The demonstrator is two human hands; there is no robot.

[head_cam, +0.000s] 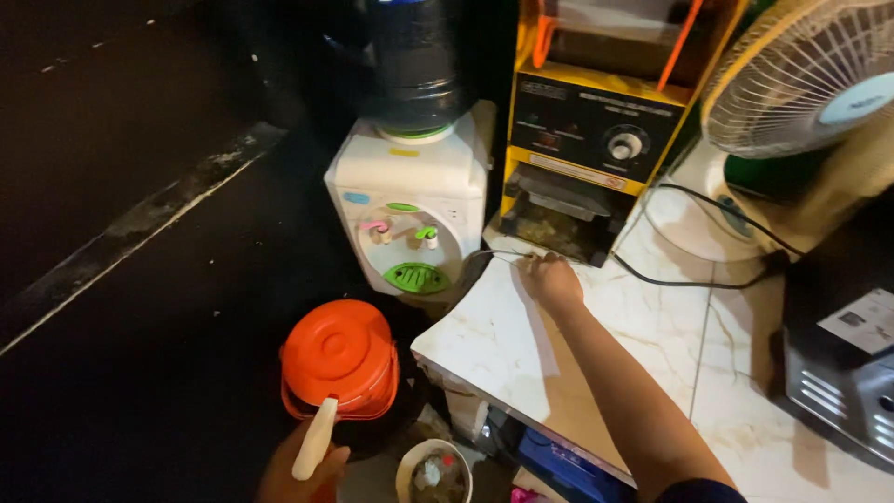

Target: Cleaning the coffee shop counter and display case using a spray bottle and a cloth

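Left hand (303, 470): near left, fingers wrapped around a cream plastic spray-bottle handle (315, 438)
Right hand (551, 279): far, fingers curled loosely; resting on the white marble worktop (503, 345), touching a thin black cable (503, 252) before the yellow-and-black machine (587, 140)

The left side is very dark, almost black. Bright light falls on the white counter (503, 345), which shines a little. The arm casts a soft shadow there. The fan (810, 74) looks stretched at the corner.

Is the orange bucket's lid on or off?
On. The round orange lid sits flat over the orange bucket, covering its top, so nothing inside shows.
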